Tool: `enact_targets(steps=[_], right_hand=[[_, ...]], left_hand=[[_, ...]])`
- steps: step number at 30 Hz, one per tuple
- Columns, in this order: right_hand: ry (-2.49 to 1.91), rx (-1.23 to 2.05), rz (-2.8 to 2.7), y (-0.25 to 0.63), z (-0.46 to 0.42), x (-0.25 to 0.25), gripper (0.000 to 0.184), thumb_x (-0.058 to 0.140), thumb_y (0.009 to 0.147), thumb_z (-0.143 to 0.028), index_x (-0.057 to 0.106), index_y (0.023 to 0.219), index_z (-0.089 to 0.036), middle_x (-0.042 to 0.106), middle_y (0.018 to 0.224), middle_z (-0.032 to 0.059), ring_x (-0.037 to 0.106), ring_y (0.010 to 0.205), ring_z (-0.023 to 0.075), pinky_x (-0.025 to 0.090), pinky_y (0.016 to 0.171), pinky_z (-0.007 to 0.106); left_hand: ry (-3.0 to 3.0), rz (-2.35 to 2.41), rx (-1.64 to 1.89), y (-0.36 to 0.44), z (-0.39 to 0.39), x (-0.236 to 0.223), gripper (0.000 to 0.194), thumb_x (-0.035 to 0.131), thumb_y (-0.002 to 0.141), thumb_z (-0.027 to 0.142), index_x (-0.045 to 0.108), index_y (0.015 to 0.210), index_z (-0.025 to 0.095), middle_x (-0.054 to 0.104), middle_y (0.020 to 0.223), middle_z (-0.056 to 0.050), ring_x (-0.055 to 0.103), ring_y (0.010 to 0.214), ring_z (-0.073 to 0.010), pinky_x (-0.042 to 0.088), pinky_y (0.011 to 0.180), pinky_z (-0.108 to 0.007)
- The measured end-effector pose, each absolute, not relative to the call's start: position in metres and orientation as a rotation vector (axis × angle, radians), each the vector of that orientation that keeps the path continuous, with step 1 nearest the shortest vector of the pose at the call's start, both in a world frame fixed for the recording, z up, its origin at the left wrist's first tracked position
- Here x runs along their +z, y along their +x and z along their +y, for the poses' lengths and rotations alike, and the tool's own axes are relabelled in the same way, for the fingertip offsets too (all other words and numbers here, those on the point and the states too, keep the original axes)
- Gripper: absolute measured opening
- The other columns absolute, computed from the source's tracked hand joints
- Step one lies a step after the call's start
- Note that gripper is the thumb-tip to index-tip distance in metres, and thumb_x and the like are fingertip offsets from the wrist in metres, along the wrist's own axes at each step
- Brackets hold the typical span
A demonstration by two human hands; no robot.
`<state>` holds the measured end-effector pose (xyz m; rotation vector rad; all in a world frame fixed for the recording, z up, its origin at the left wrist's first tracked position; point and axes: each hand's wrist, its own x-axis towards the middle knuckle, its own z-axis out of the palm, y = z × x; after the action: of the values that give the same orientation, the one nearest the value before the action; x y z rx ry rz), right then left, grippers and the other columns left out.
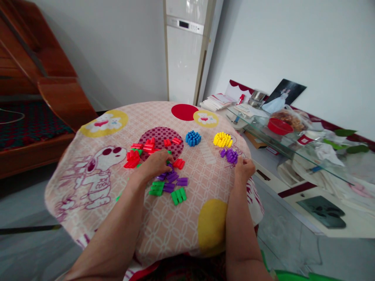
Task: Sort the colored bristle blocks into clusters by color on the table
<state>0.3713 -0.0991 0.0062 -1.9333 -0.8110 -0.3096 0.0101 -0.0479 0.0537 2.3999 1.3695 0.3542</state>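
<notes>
Small plastic blocks lie on a round table under a pink cartoon-print cloth (187, 218). My left hand (155, 164) rests knuckles up with its fingers curled over loose purple blocks (172, 178); what they grip is hidden. Red blocks (133, 158) lie to its left and beyond it, green blocks (178, 195) nearer me. My right hand (243, 168) is closed at the table's right edge, its fingertips beside a purple cluster (231, 155). Behind that are a yellow cluster (222, 139) and a blue cluster (193, 137).
A low glass shelf (293, 146) on the right holds a red bowl (277, 126), bags, a metal pot and a photo. A white floor-standing unit (184, 50) stands behind the table. Wooden furniture (43, 97) is at the left.
</notes>
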Motion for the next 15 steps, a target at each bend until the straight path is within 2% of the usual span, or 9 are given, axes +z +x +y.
enact_targets(steps=[4,8,15], right_hand=[[-1.956,-0.355,-0.813,0.369,-0.101,0.007,0.032,0.043,0.083,-0.041,0.052,0.057,-0.024,0.063,0.06,0.0092,0.055,0.064,0.023,0.04,0.062,0.033],[-1.958,-0.413,-0.787,0.37,-0.103,0.006,0.031,0.043,0.083,-0.04,0.051,0.057,-0.025,0.061,0.059,0.0079,0.053,0.063,0.0227,0.038,0.06,0.032],[-1.796,-0.408,-0.822,0.353,-0.106,0.012,0.031,0.044,0.086,-0.042,0.055,0.065,-0.023,0.061,0.063,0.0065,0.056,0.065,0.0216,0.042,0.064,0.032]], left_hand=[[2.409,1.366,0.339,0.01,-0.049,0.055,0.017,0.069,0.064,0.022,0.072,0.08,0.022,0.07,0.088,-0.004,0.065,0.087,-0.0235,0.049,0.081,-0.032],[2.356,1.374,0.275,0.012,-0.056,0.062,0.01,0.069,0.064,0.018,0.069,0.074,0.021,0.071,0.081,-0.003,0.066,0.08,-0.0225,0.047,0.071,-0.03],[2.306,1.332,0.206,0.015,-0.064,0.069,0.015,0.068,0.066,0.012,0.069,0.079,0.02,0.074,0.086,-0.003,0.068,0.083,-0.0218,0.046,0.071,-0.029]])
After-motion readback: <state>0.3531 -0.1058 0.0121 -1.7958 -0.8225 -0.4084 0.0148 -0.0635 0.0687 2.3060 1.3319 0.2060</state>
